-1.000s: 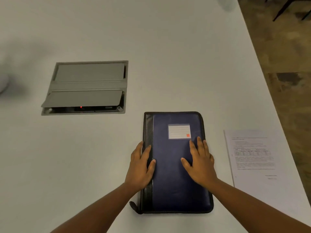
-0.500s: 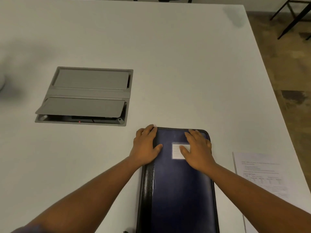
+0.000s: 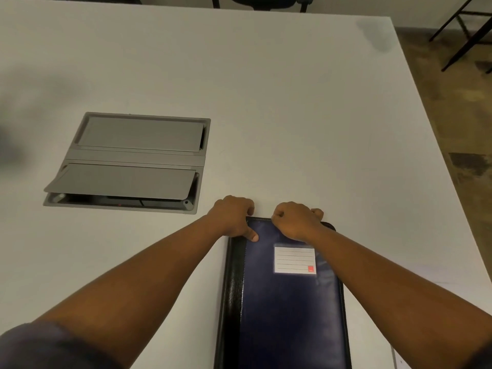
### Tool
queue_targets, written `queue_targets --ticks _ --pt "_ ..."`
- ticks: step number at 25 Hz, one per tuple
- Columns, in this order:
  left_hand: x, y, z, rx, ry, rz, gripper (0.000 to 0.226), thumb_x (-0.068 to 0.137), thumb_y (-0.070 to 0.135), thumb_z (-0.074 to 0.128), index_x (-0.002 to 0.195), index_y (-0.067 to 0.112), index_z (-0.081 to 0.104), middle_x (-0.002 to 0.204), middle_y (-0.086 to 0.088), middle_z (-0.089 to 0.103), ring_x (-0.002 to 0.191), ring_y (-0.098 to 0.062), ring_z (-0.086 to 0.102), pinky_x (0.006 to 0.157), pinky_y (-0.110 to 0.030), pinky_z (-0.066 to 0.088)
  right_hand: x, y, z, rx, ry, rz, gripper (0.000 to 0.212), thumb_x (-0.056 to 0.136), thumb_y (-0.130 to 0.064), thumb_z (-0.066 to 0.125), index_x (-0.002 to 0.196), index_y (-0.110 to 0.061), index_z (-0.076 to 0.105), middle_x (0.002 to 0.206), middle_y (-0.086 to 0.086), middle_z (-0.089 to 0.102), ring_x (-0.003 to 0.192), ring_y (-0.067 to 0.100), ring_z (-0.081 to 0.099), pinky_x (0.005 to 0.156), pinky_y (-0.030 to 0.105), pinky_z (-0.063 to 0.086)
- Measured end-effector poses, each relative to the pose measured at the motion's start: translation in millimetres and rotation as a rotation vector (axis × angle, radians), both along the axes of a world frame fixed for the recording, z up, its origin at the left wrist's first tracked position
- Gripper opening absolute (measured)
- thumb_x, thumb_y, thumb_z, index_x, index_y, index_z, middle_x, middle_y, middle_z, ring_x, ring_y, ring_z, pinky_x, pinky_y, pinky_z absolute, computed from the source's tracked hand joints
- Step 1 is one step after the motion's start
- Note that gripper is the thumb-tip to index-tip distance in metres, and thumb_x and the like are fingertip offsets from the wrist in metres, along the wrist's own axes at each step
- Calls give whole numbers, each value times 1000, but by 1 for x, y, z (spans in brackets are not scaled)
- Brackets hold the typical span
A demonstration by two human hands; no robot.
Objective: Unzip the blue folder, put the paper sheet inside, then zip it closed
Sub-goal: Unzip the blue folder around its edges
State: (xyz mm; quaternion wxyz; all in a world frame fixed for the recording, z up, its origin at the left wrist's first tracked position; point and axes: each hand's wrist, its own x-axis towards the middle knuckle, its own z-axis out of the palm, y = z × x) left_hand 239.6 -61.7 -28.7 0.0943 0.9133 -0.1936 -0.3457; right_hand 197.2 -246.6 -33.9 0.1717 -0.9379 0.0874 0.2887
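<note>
The blue folder lies flat on the white table in the lower centre-right of the frame. Its long axis runs up and down the picture, with the black spine strip on the left and the label window on the cover's upper half. Its bottom end runs out of frame. Both hands sit at its top edge, the edge furthest up the picture. The left hand curls over the top-left corner, fingers bent together and hooked past the edge, thumb pressed on the cover just beside the spine. The right hand is balled over the top edge right of centre, fingers folded under and out of sight; whether they pinch a zipper pull I cannot tell. The folder looks still closed.

The zipper track follows the edge right under the fingertips, so any pull would run along the top edge toward the right corner and then down the right side. The right hand is nearer that path, and the left is placed to hold the corner down.

The paper sheet shows only as a sliver at the bottom right, beside the folder. At centre left a grey cable hatch is set into the table, one flap raised. Brown flooring and dark chair legs show at the upper right.
</note>
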Motion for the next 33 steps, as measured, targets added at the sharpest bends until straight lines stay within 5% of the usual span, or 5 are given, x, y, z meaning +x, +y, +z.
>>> queue_targets --ticks 10,13,18,27,33 --pt "-11 -10 6 -66 29 212 67 69 33 90 129 19 63 129 -2 64 118 -25 59 98 -40 44 5 16 5 203 53 -211 26 87 -14 51 92 -17 76 102 3 73 93 22 63 89 44 40" --pt "-18 -9 6 -165 61 277 70 69 23 90 133 19 62 132 -1 65 122 -24 59 106 -44 42 5 22 8 242 61 -232 21 83 -18 55 68 -19 69 76 0 68 77 21 59 71 37 34" --pt "-29 -1 3 -350 77 385 69 66 11 89 128 23 62 120 3 70 110 -22 63 102 -49 46 7 36 10 339 61 -268 20 87 -28 68 88 -10 74 91 9 73 76 19 61 56 29 33" --pt "-33 13 -11 -565 157 498 107 61 7 92 148 31 35 111 5 67 105 -17 62 95 -32 49 11 39 -1 336 58 -386 32 87 -41 67 91 -10 74 95 9 73 95 29 66 98 53 44" --pt "-29 19 -22 -620 157 531 33 81 4 79 110 19 72 101 3 73 96 -11 67 89 -26 52 20 37 -8 151 34 -417 22 75 -38 63 77 -16 66 81 2 67 81 25 60 91 49 39"
